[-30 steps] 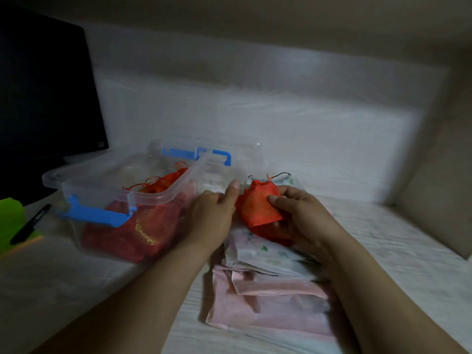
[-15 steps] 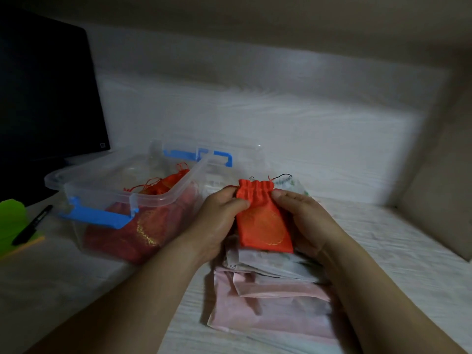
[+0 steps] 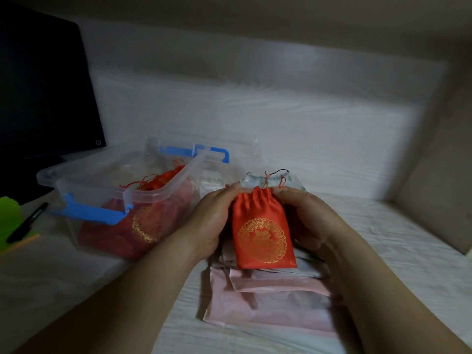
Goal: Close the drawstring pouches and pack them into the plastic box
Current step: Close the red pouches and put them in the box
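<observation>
Single head cam, looks fwd & down, close over hands (image 3: 258, 221) at table (image 3: 383, 238).

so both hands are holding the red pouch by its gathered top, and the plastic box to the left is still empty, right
Not quite. The head view shows the plastic box already holding red pouches. The rest stands: the left hand and right hand hold the red pouch by its gathered top.

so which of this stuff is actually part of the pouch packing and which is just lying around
Part of the job:
red pouch, held by left hand and right hand
plastic box
pale pouches stacked underneath

Just lying about:
black pen
green object
dark monitor
</observation>
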